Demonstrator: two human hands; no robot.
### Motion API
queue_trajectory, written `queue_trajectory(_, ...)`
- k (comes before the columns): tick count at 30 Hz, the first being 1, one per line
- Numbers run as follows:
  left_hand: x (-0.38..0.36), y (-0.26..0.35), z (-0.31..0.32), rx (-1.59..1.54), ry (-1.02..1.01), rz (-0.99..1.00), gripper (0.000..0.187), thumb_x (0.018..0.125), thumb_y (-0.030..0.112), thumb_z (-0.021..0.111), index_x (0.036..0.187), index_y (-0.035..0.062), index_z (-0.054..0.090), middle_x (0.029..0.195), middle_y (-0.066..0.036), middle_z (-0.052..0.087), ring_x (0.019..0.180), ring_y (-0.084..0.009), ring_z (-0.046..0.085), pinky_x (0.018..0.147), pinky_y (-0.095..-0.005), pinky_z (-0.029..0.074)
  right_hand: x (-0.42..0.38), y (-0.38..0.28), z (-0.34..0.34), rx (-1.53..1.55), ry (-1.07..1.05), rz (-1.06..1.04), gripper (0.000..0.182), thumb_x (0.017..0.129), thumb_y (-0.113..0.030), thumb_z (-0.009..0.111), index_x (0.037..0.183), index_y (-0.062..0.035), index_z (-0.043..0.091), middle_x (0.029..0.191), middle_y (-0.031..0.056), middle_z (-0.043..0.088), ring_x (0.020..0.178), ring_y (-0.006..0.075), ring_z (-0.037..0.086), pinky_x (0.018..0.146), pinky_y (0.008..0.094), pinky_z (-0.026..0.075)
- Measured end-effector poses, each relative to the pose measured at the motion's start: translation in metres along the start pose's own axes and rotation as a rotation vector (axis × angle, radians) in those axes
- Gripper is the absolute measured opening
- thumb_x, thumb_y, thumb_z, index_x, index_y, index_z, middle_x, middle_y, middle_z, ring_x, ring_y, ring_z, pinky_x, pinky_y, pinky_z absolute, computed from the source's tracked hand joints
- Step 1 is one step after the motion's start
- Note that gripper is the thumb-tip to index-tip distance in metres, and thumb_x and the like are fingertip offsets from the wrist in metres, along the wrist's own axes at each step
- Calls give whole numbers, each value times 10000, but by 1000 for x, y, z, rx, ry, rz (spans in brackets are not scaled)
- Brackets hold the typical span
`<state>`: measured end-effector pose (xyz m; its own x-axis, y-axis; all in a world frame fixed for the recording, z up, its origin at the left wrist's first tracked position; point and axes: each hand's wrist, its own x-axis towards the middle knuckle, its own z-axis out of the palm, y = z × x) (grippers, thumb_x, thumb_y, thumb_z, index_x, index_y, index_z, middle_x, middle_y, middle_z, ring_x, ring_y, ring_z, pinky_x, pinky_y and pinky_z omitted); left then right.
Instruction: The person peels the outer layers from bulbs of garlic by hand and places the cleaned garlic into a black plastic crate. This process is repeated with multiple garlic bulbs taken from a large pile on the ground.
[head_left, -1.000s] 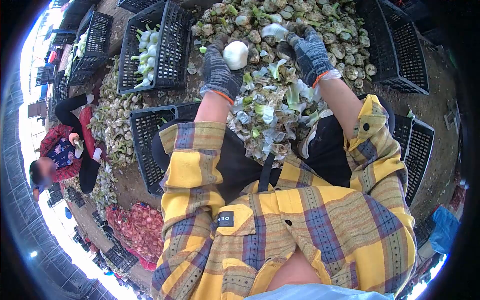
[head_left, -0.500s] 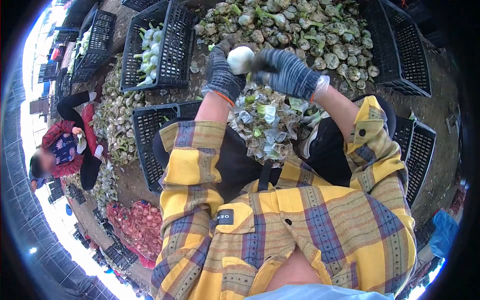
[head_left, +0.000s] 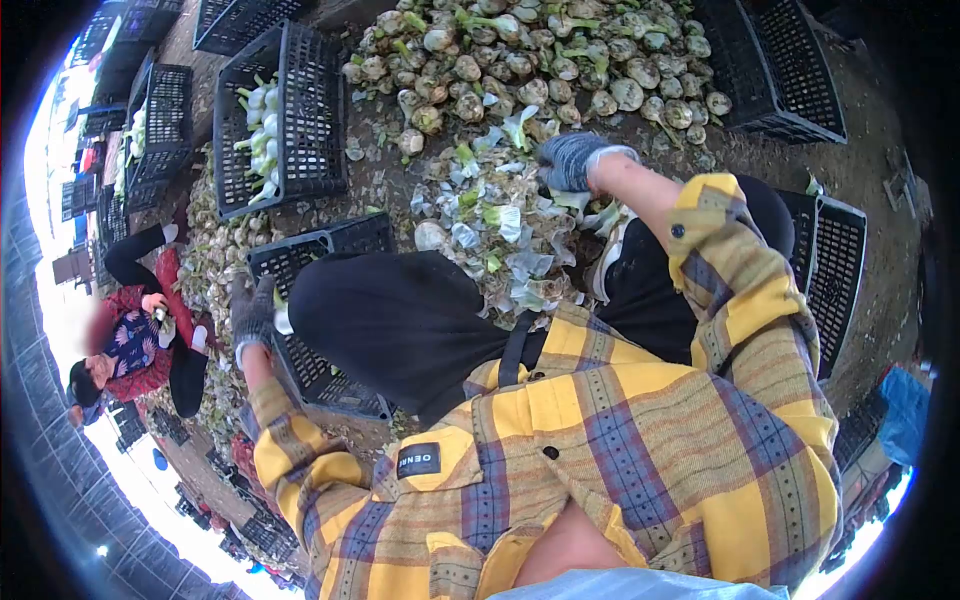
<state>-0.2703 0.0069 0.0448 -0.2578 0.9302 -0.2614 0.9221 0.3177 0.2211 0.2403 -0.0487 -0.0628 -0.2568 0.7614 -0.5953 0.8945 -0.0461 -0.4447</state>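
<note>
My left hand (head_left: 252, 310), in a grey knitted glove, is at the side of a black crate (head_left: 318, 240) by my left knee. A white garlic bulb (head_left: 283, 319) shows against its palm side, partly hidden by hand and knee; the fingers look wrapped at it. My right hand (head_left: 572, 163), in a striped grey glove, hovers low over the right side of a heap of peeled garlic skins and leaf scraps (head_left: 510, 222). Its fingers are curled, and what they hold, if anything, is hidden. One pale bulb (head_left: 430, 236) lies at the heap's left edge.
Unpeeled garlic bulbs (head_left: 540, 70) are piled ahead. A crate (head_left: 285, 120) of cleaned garlic stands front left, another black crate (head_left: 775, 75) front right, and stacked crates (head_left: 838, 270) by my right knee. A seated person (head_left: 135, 340) works at the left.
My hands have parted. The left has swung down and left to the crate with the garlic bulb; the right has shifted lower, over the scraps. My view has turned slightly.
</note>
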Motion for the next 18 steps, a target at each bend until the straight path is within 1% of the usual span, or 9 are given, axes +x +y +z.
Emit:
queue_trajectory(1,10,-20,9,-48,146,100,574,794,303,579,1214,-41,395,1179,-205,479,1073,-287,480,914,-321,350,9,15,5,-3,-56,121,393,762,-348,502,1008,-52,579,1008,186,577,944,322,551,823,376,430)
queue_trajectory(3,-7,51,-2,-359,165,161,550,811,267,565,1239,-20,373,1154,-182,492,1062,-263,489,899,-317,367,28,43,8,39,-15,203,407,758,-355,503,1021,-53,573,1042,184,563,972,319,539,843,376,420)
queue_trajectory(5,-16,105,2,-982,8,74,504,832,229,545,1250,10,367,1128,-160,495,1040,-221,503,867,-319,404,44,68,18,79,30,280,422,754,-363,503,1034,-54,566,1077,183,550,1001,317,528,863,376,411)
queue_trajectory(7,-16,151,13,-1205,-362,281,545,874,247,451,1320,30,227,1217,-152,420,1114,-225,443,889,-358,406,57,89,32,163,209,487,459,749,-363,506,1091,-57,532,1124,191,522,1038,324,507,890,379,396)
queue_trajectory(9,-25,199,39,-1414,-540,299,491,865,258,472,1280,47,316,1139,-131,485,1052,-229,489,867,-354,424,69,95,39,153,225,513,474,755,-324,503,1152,-66,486,1169,197,489,1071,332,482,908,383,384)
queue_trajectory(11,-42,244,67,-1380,-536,174,410,869,268,477,1210,51,415,1048,-98,541,969,-212,532,848,-340,433,80,98,44,207,334,556,483,762,-266,493,1202,-73,442,1203,202,459,1109,330,450,933,378,364)
queue_trajectory(13,-54,268,87,-1184,-564,93,361,870,273,484,1159,56,473,985,-79,570,909,-202,554,835,-339,439,95,101,46,152,351,525,492,767,-210,480,1238,-87,407,1224,201,439,1135,327,422,954,377,342)
queue_trajectory(16,-51,265,97,-1217,-709,70,384,849,217,525,1179,35,450,1022,-85,556,921,-165,552,795,-283,454,112,108,51,218,261,518,505,770,-168,471,1260,-96,375,1224,230,422,1124,353,422,950,394,339)
queue_trajectory(18,-49,266,94,-1250,-692,70,386,849,218,527,1179,31,453,1036,-92,551,927,-167,552,793,-283,456,114,103,47,222,275,549,507,769,-171,468,1261,-95,370,1219,234,425,1122,353,423,946,398,342)
